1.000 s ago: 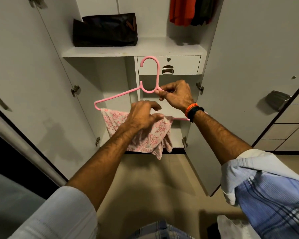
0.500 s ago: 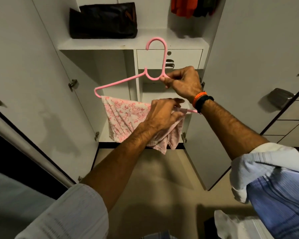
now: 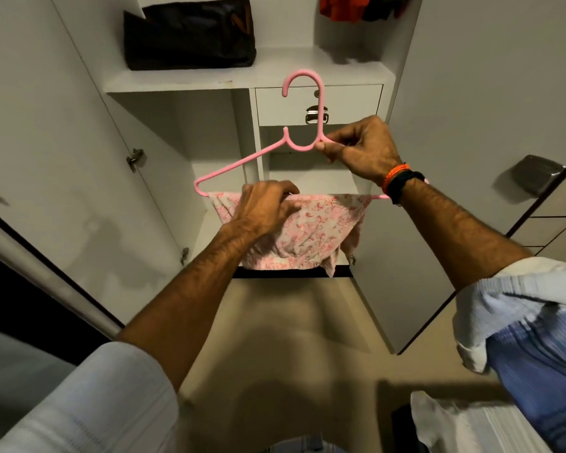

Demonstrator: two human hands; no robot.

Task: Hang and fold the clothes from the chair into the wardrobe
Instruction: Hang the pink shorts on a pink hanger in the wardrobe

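Hanging step. Right hand (image 3: 361, 148) pinches hanger (image 3: 242, 160) at neck. Left hand (image 3: 265, 204) grip curled on pink garment (image 3: 311, 230), draped over hanger bar before open wardrobe (image 3: 249, 76). Next, likely: even out drape, hook onto rail near hung clothes (image 3: 356, 6).

Your pink plastic hanger (image 3: 242, 163) stands hook-up before the open wardrobe (image 3: 249, 76); pink floral garment (image 3: 311, 230) draped over its lower bar.

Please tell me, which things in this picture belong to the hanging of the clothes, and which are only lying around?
In the job:
- pink hanger, pinched by the right hand
- pink floral garment draped over its bar, gripped by the left hand
- wardrobe

Only lying around:
- dark bag on the shelf
- orange and dark clothes already hanging
- drawer
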